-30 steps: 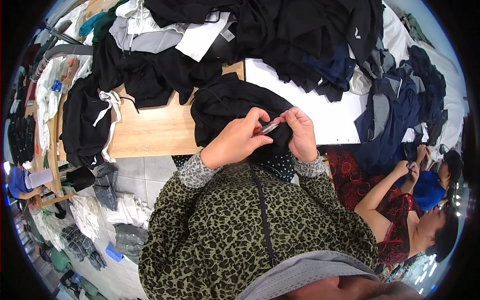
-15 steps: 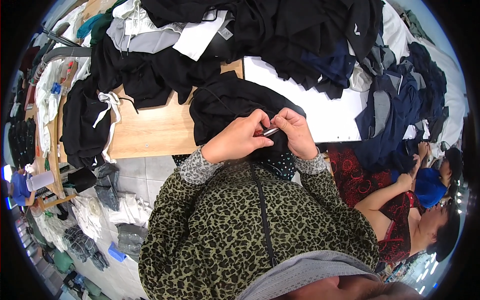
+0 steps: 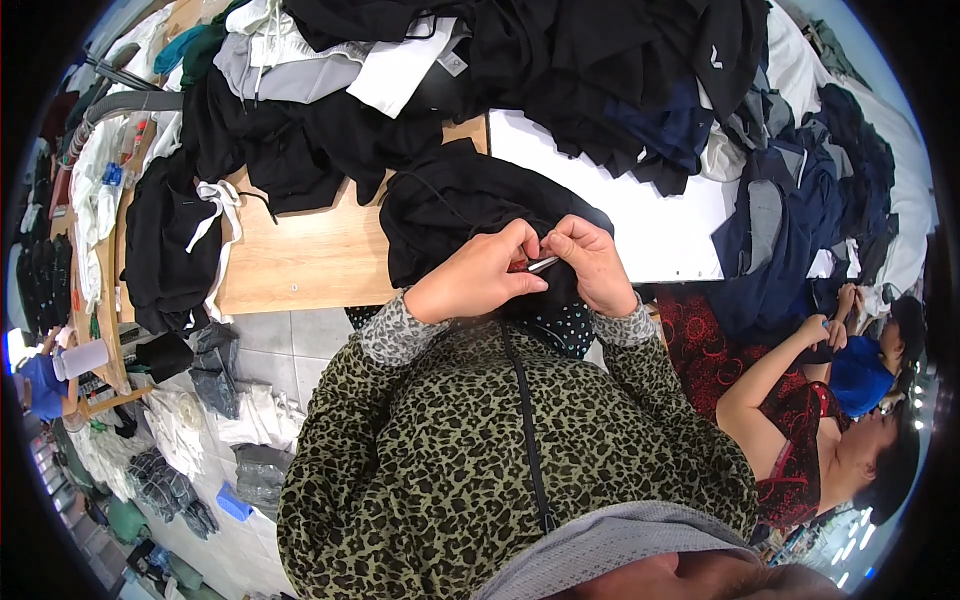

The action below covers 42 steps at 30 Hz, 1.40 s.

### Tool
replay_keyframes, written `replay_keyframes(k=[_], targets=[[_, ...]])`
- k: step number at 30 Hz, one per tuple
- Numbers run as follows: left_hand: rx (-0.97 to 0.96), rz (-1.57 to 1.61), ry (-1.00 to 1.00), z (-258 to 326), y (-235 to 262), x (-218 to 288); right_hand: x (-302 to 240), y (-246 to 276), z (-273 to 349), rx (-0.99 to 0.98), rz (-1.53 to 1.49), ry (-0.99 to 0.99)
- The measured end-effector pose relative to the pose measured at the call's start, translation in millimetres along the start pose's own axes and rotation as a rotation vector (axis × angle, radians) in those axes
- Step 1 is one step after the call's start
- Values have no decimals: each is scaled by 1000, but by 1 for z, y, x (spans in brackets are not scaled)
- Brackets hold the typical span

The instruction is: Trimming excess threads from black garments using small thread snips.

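Note:
Just in front of my body, my left hand [image 3: 482, 270] is closed around small thread snips [image 3: 541, 265]; their red handle lies inside its fingers and the silver blades point toward my right hand [image 3: 595, 270]. The right hand's thumb and forefinger are pinched together next to the blades. What they pinch is too small to make out. A black garment [image 3: 430, 215] with a dark drawcord lies bunched on the table beneath and beyond both hands, partly covered by them.
A black garment with white ties [image 3: 170, 240] hangs over the wooden table [image 3: 300, 265] at left. Heaped dark clothes [image 3: 600, 60] cover the far side, and navy garments [image 3: 780, 210] lie at right. Beside me on the right, a co-worker in red and black [image 3: 790, 430] handles cloth.
The blades have turned slightly between my hands, which otherwise stay in place. The co-worker's forearm at right has risen away from the body, toward the navy garments.

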<state>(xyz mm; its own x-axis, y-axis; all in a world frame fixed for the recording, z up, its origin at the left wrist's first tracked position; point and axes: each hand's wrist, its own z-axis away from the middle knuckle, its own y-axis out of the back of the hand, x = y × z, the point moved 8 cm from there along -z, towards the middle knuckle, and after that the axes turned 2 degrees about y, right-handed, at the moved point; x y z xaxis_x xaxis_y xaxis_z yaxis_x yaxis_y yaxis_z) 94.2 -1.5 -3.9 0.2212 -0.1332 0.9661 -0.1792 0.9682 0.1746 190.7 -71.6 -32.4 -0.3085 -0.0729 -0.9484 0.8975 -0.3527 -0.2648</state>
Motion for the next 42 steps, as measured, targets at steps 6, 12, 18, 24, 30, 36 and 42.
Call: replay_keyframes(k=[6,12,18,24,30,36,42], targets=[[-2,37,-21,-1,2,1,0,0,-1,-9,11,-12],[-23,57,23,-2,0,-3,3,0,-1,-26,-18,-24],[-9,64,29,-1,1,-2,3,1,-1,-17,-3,-30],[-21,54,17,-2,1,-1,3,0,-1,-29,-12,-37],[-37,59,20,-2,-2,-3,5,1,-1,-31,-14,-37],[-13,54,-3,-2,0,-2,4,0,-1,-37,-9,-41],[-38,79,24,-2,-3,-5,3,-3,0,-62,-40,-54]])
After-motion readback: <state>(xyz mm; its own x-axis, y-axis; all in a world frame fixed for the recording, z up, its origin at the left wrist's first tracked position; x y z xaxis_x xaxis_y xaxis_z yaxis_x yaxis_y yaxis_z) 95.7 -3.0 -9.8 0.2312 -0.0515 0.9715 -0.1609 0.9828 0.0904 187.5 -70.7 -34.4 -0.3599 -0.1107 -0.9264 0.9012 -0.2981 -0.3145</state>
